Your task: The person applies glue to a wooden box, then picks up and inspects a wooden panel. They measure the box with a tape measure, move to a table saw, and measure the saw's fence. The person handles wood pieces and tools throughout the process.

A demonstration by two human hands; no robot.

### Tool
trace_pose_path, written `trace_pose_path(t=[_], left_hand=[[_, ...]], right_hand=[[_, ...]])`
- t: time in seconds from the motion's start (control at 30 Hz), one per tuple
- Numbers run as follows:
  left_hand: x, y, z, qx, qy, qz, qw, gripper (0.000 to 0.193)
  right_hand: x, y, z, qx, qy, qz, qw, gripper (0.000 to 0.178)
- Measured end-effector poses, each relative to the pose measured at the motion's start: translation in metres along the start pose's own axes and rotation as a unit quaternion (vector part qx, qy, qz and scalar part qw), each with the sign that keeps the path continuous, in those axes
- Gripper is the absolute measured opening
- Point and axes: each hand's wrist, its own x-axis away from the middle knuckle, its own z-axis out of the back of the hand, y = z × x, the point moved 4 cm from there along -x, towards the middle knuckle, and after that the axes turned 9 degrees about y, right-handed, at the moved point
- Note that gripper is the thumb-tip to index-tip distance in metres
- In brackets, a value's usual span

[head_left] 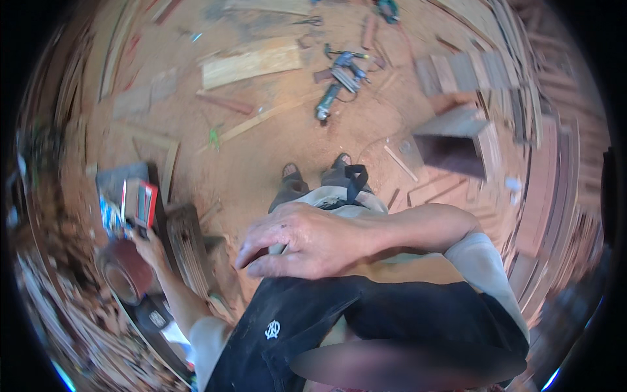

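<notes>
My left hand (149, 247) is stretched out to the left, its fingers at the lower end of a small red and white box (142, 204). The fingers look closed on that end, though they are small and slightly blurred. Beside the box lies a blue and white packet (111, 214), on a dark surface (124, 174). A brown roll, seemingly of sanding material (125, 271), stands just below the hand. Bent across my belly is my right arm; the right hand (297, 240) has loosely curved fingers, its thumb apart, and nothing visible in it.
Power tools (343, 77) lie on the dusty floor ahead, near a pale board (251, 65). An open wooden box (454, 147) stands to the right. Planks (539, 189) are stacked along the right side, and wood strips lie scattered about. Dark grooved wood pieces (191, 245) stand beside my left arm.
</notes>
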Motion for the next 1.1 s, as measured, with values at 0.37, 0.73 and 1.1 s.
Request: trace_pose_path(t=[0.37,0.73,1.1], left_hand=[[0.089,0.167,-0.001,0.585,-0.245,0.292,0.716,0.03],[0.402,0.645,0.044,0.297,-0.527,-0.514,0.609,0.052],[0.702,0.773,-0.006,0.184,-0.712,-0.485,0.474,0.057]], right_hand=[[0.131,0.141,0.067,-0.094,0.32,-0.252,0.909,0.039],[0.319,0.172,0.189,-0.439,0.473,-0.122,0.754,0.044],[0.604,0.162,0.285,-0.407,0.69,-0.114,0.588,0.03]])
